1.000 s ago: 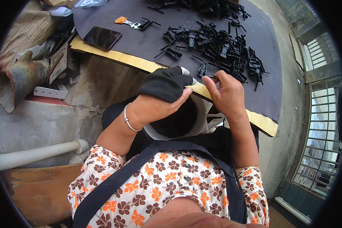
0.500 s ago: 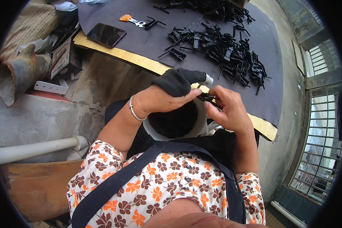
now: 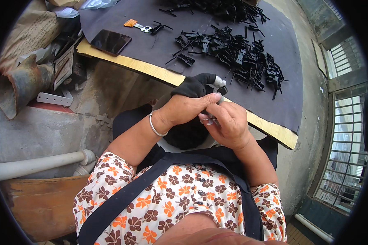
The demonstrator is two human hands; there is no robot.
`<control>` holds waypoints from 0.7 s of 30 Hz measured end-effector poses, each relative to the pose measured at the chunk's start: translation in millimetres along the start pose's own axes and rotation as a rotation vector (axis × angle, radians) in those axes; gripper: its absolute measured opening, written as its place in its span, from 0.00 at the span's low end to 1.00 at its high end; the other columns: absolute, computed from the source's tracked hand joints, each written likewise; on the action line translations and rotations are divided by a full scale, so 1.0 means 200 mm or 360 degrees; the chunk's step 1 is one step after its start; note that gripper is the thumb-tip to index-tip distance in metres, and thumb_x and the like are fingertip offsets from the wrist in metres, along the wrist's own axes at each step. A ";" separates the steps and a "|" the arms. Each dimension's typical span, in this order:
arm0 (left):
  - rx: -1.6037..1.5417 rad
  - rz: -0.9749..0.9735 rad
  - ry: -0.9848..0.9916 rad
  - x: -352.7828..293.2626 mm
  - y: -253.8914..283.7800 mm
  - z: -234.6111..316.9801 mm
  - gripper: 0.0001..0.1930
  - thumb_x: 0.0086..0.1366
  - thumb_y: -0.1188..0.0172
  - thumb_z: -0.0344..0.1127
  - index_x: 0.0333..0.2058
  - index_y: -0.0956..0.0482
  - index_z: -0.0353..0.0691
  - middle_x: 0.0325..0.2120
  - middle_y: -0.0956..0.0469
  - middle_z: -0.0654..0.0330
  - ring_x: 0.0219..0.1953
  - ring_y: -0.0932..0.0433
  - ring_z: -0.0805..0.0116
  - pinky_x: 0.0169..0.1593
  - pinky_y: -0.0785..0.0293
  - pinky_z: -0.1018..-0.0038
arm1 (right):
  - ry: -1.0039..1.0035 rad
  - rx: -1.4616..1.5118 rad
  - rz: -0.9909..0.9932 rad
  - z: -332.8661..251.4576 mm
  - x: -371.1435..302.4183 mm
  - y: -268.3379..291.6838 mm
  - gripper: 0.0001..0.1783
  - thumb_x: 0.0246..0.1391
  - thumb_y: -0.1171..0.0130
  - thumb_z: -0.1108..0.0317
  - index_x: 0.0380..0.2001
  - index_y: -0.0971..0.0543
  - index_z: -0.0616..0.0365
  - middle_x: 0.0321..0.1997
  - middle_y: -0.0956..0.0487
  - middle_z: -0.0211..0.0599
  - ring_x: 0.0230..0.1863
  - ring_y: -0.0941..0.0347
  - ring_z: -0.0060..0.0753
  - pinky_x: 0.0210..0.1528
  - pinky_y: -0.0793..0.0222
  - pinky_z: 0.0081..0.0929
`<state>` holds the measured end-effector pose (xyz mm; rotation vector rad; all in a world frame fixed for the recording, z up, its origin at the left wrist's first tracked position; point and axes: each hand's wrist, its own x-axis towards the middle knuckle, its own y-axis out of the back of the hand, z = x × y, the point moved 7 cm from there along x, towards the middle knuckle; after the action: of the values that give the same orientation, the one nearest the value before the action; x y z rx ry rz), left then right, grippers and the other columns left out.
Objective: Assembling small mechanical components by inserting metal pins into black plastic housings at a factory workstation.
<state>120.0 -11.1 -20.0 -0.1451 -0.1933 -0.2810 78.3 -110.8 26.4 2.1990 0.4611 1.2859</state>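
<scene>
My left hand, partly covered by a black glove with white wrapping on a fingertip, is closed on a small black plastic part whose end shows past the thumb. My right hand is pressed close beside it, fingers curled. Out of the right fingers juts a small grey metal tool with a notched, wrench-like end. Most of the black part and the tool is hidden by the fingers. Both hands are above a pale bucket with dark contents, at the table's near edge.
On the dark-covered table lie a heap of black plastic parts, a phone and an orange-handled metal tool. At the left are a rusty pipe piece and a white pipe. A barred window is at the right.
My right hand has moved left and slightly down, closer against the left. The metal tool now shows in its fingers. The black part has turned, with its end pointing up beyond the left thumb.
</scene>
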 end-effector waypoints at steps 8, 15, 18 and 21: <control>-0.0311 -0.0219 0.0283 -0.02 -0.04 0.03 0.12 0.63 0.47 0.29 0.44 0.30 0.32 0.23 0.25 0.63 0.22 0.28 0.81 0.24 0.31 0.85 | -0.1115 0.0640 0.0476 0.28 -0.12 0.04 0.07 0.53 0.43 0.76 0.25 0.31 0.59 0.21 0.35 0.15 0.22 0.46 0.06 0.22 0.49 0.10; 0.0227 -0.0121 0.0156 -0.04 -0.02 0.04 0.12 0.60 0.49 0.26 0.43 0.30 0.30 0.19 0.26 0.64 0.16 0.31 0.83 0.19 0.34 0.86 | -0.1240 0.0773 0.0025 0.32 -0.10 0.03 0.10 0.54 0.44 0.70 0.22 0.30 0.61 0.15 0.35 0.24 0.18 0.44 0.14 0.20 0.46 0.15; 0.0430 -0.0026 -0.0041 -0.04 -0.02 0.07 0.12 0.59 0.49 0.25 0.42 0.29 0.28 0.20 0.25 0.62 0.17 0.29 0.82 0.21 0.32 0.84 | -0.0923 0.0291 -0.0033 0.24 -0.04 0.04 0.10 0.55 0.47 0.70 0.24 0.30 0.64 0.16 0.32 0.43 0.16 0.41 0.36 0.22 0.40 0.28; 0.0825 0.0037 -0.0385 -0.05 -0.04 0.13 0.12 0.57 0.47 0.24 0.41 0.28 0.27 0.24 0.23 0.58 0.21 0.27 0.76 0.27 0.29 0.79 | -0.0951 0.0400 0.0054 0.25 -0.06 0.01 0.13 0.58 0.49 0.68 0.22 0.32 0.63 0.15 0.38 0.29 0.20 0.46 0.17 0.21 0.46 0.19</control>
<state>103.7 -11.8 4.3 0.3341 -0.4964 -0.1823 115.6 -132.9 -0.1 2.6590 0.3571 0.5493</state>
